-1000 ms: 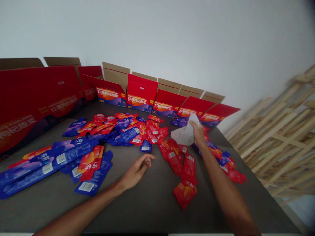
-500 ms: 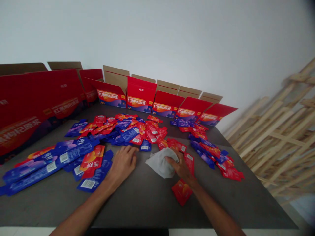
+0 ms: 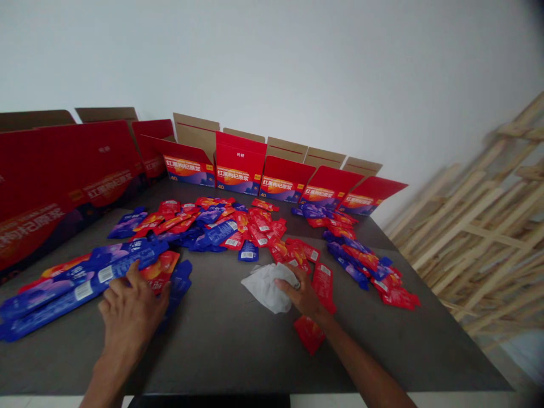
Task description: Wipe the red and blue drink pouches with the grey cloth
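My right hand (image 3: 302,289) is closed around a crumpled white cloth (image 3: 268,286) that rests on the dark grey table. Just beside that hand lie a red pouch (image 3: 323,280) and another red pouch (image 3: 309,334), partly under my wrist. At the left, my left hand (image 3: 135,309) reaches over the front pouches with its fingers apart and the index finger stretched out. Its fingertips are at the edge of a row of blue pouches (image 3: 91,286). Under and behind this hand, an orange-red pouch (image 3: 166,263) and a blue pouch (image 3: 178,286) are partly hidden.
A mixed heap of red and blue pouches (image 3: 212,226) lies mid-table, with another strip of pouches (image 3: 368,260) at the right. Open red cartons (image 3: 240,167) line the back, and larger red cartons (image 3: 63,187) the left. Wooden slats (image 3: 476,226) stand beyond the right table edge.
My left hand has moved left, from the bare table beside the heap to over the left pouches. My right hand and the cloth have shifted slightly left and towards me.
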The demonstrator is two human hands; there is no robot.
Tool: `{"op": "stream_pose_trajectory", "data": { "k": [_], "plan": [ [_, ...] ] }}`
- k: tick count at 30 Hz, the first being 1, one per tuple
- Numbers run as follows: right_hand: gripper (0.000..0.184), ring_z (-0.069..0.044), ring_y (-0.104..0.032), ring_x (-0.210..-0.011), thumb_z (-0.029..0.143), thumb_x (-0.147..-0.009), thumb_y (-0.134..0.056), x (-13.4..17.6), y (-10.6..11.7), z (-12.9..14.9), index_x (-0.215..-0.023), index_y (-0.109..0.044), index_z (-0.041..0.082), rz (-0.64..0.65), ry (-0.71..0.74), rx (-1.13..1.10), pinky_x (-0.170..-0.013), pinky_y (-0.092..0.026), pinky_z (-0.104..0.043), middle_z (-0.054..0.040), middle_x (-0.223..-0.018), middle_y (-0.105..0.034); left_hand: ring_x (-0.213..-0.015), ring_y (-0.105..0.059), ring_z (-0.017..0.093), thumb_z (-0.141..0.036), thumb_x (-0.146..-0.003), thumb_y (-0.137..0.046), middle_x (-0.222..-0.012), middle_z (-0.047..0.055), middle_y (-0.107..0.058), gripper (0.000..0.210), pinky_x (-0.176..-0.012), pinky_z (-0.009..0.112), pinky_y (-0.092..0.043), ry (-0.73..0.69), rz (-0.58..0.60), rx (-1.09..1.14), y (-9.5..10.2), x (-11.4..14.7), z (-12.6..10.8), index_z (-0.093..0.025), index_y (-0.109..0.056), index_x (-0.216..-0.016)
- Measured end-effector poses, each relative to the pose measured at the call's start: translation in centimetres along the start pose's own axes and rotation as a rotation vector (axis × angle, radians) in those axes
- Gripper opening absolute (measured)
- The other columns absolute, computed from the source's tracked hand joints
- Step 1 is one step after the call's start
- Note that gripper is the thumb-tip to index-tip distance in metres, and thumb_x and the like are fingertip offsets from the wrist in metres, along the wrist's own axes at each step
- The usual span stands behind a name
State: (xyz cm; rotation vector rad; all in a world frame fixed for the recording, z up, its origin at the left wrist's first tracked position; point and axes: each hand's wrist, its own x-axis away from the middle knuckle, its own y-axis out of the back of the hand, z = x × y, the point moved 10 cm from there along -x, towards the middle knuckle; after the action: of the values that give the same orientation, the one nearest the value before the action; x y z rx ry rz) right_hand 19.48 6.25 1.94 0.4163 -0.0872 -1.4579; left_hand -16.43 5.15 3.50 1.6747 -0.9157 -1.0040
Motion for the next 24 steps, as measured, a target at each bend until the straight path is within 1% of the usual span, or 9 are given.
{"op": "stream_pose_trajectory", "data": {
  "k": [3, 6, 9, 12, 14, 16, 17, 20, 24],
  "plan": [
    [0.026, -0.019, -0.063, -0.075, 0.036, -0.085, -0.064, 0.1, -0.3, 0.2, -0.107, -0.069, 0.023, 0.025, 0.015, 0.001, -0.067, -0.054, -0.03, -0.0025, -0.089, -0.069, -0.112, -0.057, 0.047, -0.053, -0.087, -0.048, -0.126, 0.031, -0.047, 0.083, -0.087, 0.053, -0.048, 0.003, 0.042, 0.057, 0.0, -0.5, 0.2, -0.003, -0.022, -0.148],
    [0.023, -0.019, -0.062, -0.075, 0.036, -0.085, -0.065, 0.1, -0.5, 0.8, -0.103, -0.07, 0.024, 0.04, 0.028, 0.002, -0.067, -0.053, -0.03, -0.0022, -0.088, -0.068, -0.107, -0.062, 0.044, -0.053, -0.085, -0.052, -0.133, 0.03, -0.044, 0.089, -0.082, 0.049, -0.052, 0.013, 0.075, 0.13, 0.1, -0.6, 0.7, -0.009, -0.015, -0.152],
    [0.024, -0.018, -0.061, -0.075, 0.038, -0.086, -0.064, 0.1, -0.7, 1.1, -0.104, -0.07, 0.024, 0.057, 0.019, 0.001, -0.067, -0.053, -0.03, -0.002, -0.088, -0.068, -0.112, -0.059, 0.044, -0.051, -0.087, -0.049, -0.132, 0.028, -0.048, 0.086, -0.084, 0.048, -0.052, -0.022, 0.023, 0.13, 0.9, -0.4, 1.3, -0.009, -0.013, -0.154],
    [0.03, -0.018, -0.061, -0.075, 0.041, -0.086, -0.063, 0.0, -0.8, 1.0, -0.108, -0.068, 0.021, 0.066, 0.007, 0.0, -0.066, -0.053, -0.029, -0.0027, -0.087, -0.068, -0.111, -0.061, 0.04, -0.049, -0.088, -0.047, -0.124, 0.024, -0.059, 0.078, -0.085, 0.045, -0.051, -0.051, -0.007, 0.139, 1.5, -0.4, 2.0, -0.01, -0.023, -0.151],
    [0.031, -0.019, -0.062, -0.076, 0.042, -0.085, -0.063, 0.0, -0.8, 0.9, -0.108, -0.068, 0.021, 0.062, 0.005, 0.008, -0.067, -0.053, -0.029, -0.0039, -0.088, -0.068, -0.097, -0.066, 0.036, -0.052, -0.086, -0.049, -0.106, 0.018, -0.068, 0.073, -0.075, 0.04, -0.053, -0.022, 0.043, 0.161, 1.3, -0.7, 2.8, -0.016, -0.032, -0.147],
    [0.03, -0.019, -0.062, -0.077, 0.042, -0.085, -0.063, 0.0, -0.8, 0.9, -0.106, -0.069, 0.021, 0.063, 0.007, 0.011, -0.068, -0.054, -0.03, -0.0044, -0.089, -0.069, -0.081, -0.068, 0.032, -0.054, -0.084, -0.051, -0.089, 0.012, -0.07, 0.07, -0.064, 0.034, -0.051, 0.007, 0.075, 0.185, 1.2, -1.0, 3.2, -0.02, -0.037, -0.144],
    [0.029, -0.02, -0.063, -0.076, 0.042, -0.085, -0.063, 0.0, -0.8, 1.0, -0.106, -0.069, 0.022, 0.064, 0.01, 0.009, -0.068, -0.054, -0.03, -0.0043, -0.088, -0.069, -0.077, -0.067, 0.031, -0.053, -0.084, -0.052, -0.084, 0.011, -0.069, 0.069, -0.061, 0.031, -0.049, 0.015, 0.072, 0.194, 1.3, -1.2, 3.3, -0.02, -0.039, -0.143],
    [0.027, -0.02, -0.063, -0.076, 0.041, -0.085, -0.064, 0.1, -0.9, 1.3, -0.105, -0.07, 0.025, 0.068, 0.013, -0.002, -0.067, -0.053, -0.03, -0.0036, -0.089, -0.069, -0.071, -0.066, 0.026, -0.046, -0.083, -0.054, -0.086, 0.009, -0.07, 0.059, -0.06, 0.028, -0.044, 0.01, 0.013, 0.232, 1.9, -1.6, 3.2, -0.021, -0.048, -0.137],
    [0.025, -0.02, -0.063, -0.077, 0.04, -0.086, -0.063, 0.1, -0.9, 1.6, -0.105, -0.07, 0.025, 0.069, 0.01, 0.001, -0.068, -0.053, -0.031, -0.0035, -0.089, -0.069, -0.07, -0.064, 0.022, -0.045, -0.081, -0.055, -0.091, 0.006, -0.069, 0.054, -0.062, 0.026, -0.043, -0.027, -0.102, 0.4, 3.3, -1.5, 2.8, -0.024, -0.054, -0.131]
  ]
}}
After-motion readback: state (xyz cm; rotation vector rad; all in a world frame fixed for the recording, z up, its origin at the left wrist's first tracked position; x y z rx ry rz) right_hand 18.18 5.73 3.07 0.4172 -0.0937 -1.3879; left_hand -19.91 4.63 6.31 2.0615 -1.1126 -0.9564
